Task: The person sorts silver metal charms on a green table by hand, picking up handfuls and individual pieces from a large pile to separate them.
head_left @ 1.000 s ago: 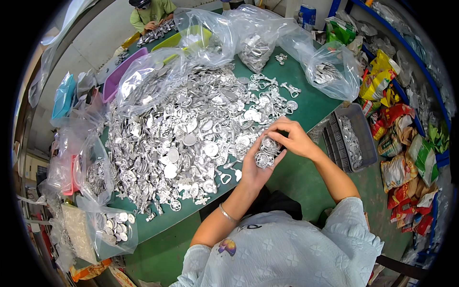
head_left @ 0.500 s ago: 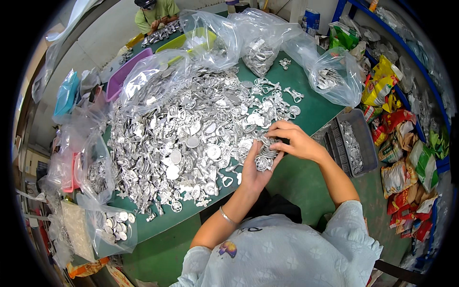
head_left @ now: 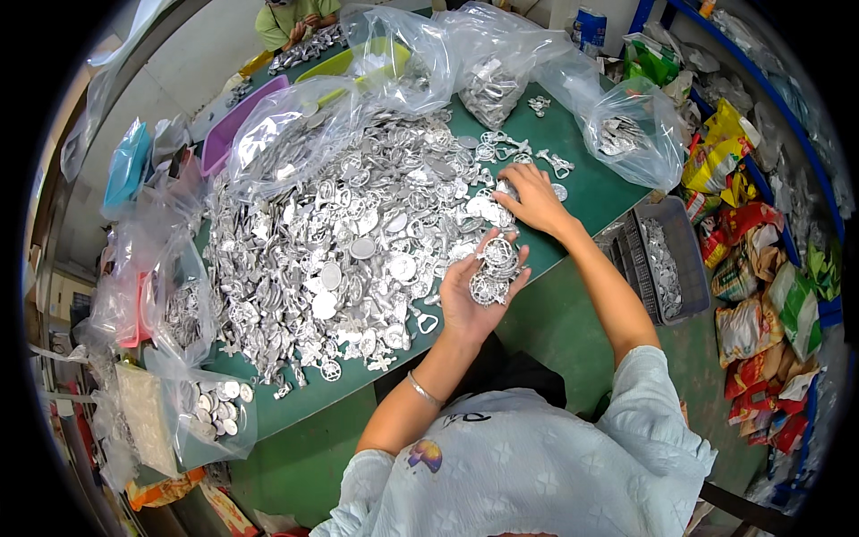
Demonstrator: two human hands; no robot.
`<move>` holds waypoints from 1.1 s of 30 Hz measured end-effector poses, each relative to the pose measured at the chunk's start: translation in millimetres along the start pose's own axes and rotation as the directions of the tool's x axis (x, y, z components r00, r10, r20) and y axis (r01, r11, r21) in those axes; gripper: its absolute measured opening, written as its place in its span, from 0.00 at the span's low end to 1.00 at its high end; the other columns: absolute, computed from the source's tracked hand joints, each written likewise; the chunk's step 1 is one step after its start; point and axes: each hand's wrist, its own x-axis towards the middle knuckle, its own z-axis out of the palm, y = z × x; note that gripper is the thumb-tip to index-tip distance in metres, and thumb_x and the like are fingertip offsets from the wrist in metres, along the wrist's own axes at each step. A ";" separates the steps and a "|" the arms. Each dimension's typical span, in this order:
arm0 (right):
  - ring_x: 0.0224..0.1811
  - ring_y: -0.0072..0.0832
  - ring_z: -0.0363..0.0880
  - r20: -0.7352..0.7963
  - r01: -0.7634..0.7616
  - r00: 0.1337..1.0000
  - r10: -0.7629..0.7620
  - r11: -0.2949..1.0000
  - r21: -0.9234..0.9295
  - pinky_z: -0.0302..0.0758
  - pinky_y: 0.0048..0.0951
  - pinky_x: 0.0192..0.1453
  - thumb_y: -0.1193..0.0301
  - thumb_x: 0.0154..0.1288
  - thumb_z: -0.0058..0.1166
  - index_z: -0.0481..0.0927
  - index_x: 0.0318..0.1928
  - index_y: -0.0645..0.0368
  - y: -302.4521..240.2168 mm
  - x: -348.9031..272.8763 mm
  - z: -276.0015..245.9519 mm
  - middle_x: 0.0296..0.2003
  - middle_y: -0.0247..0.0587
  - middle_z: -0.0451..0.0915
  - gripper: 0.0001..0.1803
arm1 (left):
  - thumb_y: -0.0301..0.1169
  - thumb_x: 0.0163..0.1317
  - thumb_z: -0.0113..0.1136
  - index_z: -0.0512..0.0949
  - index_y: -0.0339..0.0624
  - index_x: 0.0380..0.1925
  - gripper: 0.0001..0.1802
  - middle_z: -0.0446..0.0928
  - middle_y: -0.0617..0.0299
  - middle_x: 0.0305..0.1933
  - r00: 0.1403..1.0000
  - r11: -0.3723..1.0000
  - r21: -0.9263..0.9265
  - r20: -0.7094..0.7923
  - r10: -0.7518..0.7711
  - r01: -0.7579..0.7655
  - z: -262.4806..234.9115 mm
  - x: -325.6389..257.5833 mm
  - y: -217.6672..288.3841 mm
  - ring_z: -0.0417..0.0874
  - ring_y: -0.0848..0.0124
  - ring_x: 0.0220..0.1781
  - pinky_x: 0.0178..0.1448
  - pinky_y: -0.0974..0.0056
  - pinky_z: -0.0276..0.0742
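A small stack of round openwork silver metal pieces (head_left: 495, 268) rests in my left hand (head_left: 467, 309). The palm is turned up under the stack and the fingers curl around its sides, just off the table's near edge. My right hand (head_left: 537, 201) reaches to the right side of a large heap of silver metal castings (head_left: 349, 242). Its thumb and fingers are apart over the pieces there, and the fingertips are partly hidden among them. Flat discs, figures and bottle-opener-like shapes lie in the heap on the green table (head_left: 591, 206).
Clear plastic bags of metal parts (head_left: 626, 134) stand along the far side. A purple tray (head_left: 234, 125) and a yellow-green tray (head_left: 385, 58) lie beyond the heap. A grey crate (head_left: 689, 259) sits right of the table. Another person (head_left: 295, 22) works at the far end.
My right hand has left the stack and moved away from me, up to the heap. My left hand keeps the pieces, now more openly on its palm, and has shifted slightly.
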 end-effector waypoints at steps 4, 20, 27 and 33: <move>0.55 0.40 0.66 -0.069 0.133 0.990 -0.121 0.969 0.209 0.60 0.37 0.58 0.65 0.58 0.52 0.72 0.49 0.58 3.8 -14.5 -5.6 0.50 0.44 0.72 0.19 | 0.38 0.61 0.49 0.69 0.44 0.51 0.19 0.71 0.52 0.51 0.998 0.999 -0.032 -0.054 -0.021 0.019 0.7 1.8 -0.5 0.70 0.54 0.56 0.58 0.52 0.70; 0.41 0.43 0.72 -0.292 -0.404 0.904 0.311 0.844 -0.353 0.66 0.42 0.46 0.55 0.45 0.64 0.74 0.33 0.61 40.5 41.5 3.8 0.36 0.47 0.77 0.23 | 0.27 0.57 0.55 0.69 0.45 0.49 0.18 0.73 0.58 0.44 0.990 0.996 -0.030 -0.106 -0.092 0.090 -6.7 -1.4 -7.4 0.74 0.60 0.50 0.52 0.56 0.75; 0.44 0.42 0.74 -0.148 -0.499 0.866 0.477 0.840 -0.213 0.67 0.43 0.48 0.62 0.43 0.66 0.77 0.36 0.62 32.1 49.5 -0.7 0.39 0.48 0.77 0.22 | 0.26 0.56 0.56 0.70 0.47 0.47 0.17 0.73 0.56 0.43 0.985 0.999 -0.028 -0.168 -0.038 0.033 -9.7 -2.3 -5.1 0.74 0.58 0.50 0.50 0.58 0.77; 0.37 0.37 0.77 -0.128 -0.273 0.947 0.294 0.949 0.158 0.71 0.35 0.40 0.70 0.45 0.63 0.79 0.31 0.62 39.7 42.1 -10.5 0.35 0.47 0.78 0.12 | 0.26 0.56 0.56 0.70 0.47 0.47 0.17 0.73 0.56 0.44 0.990 0.998 -0.055 -0.142 -0.022 0.015 -10.7 -1.1 -5.8 0.75 0.57 0.51 0.49 0.58 0.78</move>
